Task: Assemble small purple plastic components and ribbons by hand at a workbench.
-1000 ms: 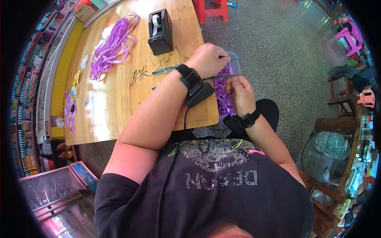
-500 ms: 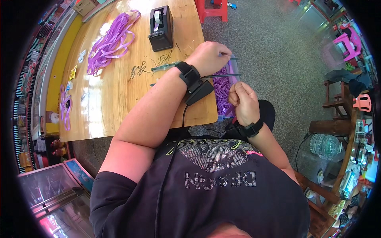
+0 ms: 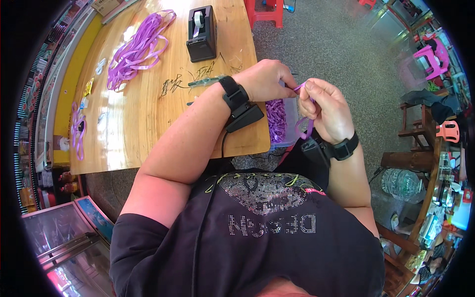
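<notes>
My left hand (image 3: 269, 81) reaches over the table's right edge, its thumb and fingers closed at the end of a purple ribbon (image 3: 300, 87). Close beside it, my right hand (image 3: 332, 110) pinches the same ribbon, and a loop of it hangs below those fingers. A short taut stretch runs between the two hands. Under and beside them stands a clear plastic box (image 3: 283, 145) holding many small purple ribbon pieces (image 3: 276, 121). A thin dark stick tip shows just past my left hand; the rest of it is hidden.
On the wooden table (image 3: 148, 119) lie a heap of purple ribbon (image 3: 138, 52), a black tape dispenser (image 3: 202, 37) and a green slim tool (image 3: 205, 81) partly behind my left wrist. More ribbon (image 3: 78, 133) lies at the left edge. A red stool (image 3: 264, 17) stands beyond the table.
My right hand has risen from beside the box to meet my left, with ribbon now between them. My left fingers have turned down, and the dark rods jutting past them show far less.
</notes>
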`<state>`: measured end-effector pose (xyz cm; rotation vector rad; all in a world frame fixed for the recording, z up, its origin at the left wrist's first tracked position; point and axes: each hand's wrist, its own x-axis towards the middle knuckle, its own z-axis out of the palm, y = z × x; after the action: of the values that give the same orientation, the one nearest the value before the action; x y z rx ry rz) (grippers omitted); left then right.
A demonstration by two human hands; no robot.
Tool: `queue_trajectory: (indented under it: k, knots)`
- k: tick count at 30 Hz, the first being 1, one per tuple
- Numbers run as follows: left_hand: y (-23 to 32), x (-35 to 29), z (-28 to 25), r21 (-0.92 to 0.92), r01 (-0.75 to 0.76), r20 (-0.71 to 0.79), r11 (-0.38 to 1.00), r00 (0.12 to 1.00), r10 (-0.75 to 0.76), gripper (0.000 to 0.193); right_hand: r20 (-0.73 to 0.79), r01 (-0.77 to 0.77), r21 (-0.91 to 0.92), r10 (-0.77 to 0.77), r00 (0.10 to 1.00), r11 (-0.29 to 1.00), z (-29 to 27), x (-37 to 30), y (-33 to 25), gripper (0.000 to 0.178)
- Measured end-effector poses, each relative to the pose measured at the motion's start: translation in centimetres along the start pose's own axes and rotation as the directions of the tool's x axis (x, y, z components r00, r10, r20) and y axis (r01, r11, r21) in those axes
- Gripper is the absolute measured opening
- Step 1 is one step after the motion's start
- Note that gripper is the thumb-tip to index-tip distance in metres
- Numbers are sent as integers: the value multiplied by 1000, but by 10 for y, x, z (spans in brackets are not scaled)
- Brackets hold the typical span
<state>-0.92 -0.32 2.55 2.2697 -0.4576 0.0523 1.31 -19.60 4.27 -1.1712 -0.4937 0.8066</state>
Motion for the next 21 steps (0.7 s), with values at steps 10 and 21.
queue_trajectory:
  k: [10,21]
  knots:
    - [-1,4,-6,-346,225,-204,911,930,-307,20,-501,355,142,-242,831,924,-45,30,-35,33]
    - [-16,7,-4,-514,156,-233,843,921,-313,27,-194,159,-433,-264,945,887,-23,47,38,12]
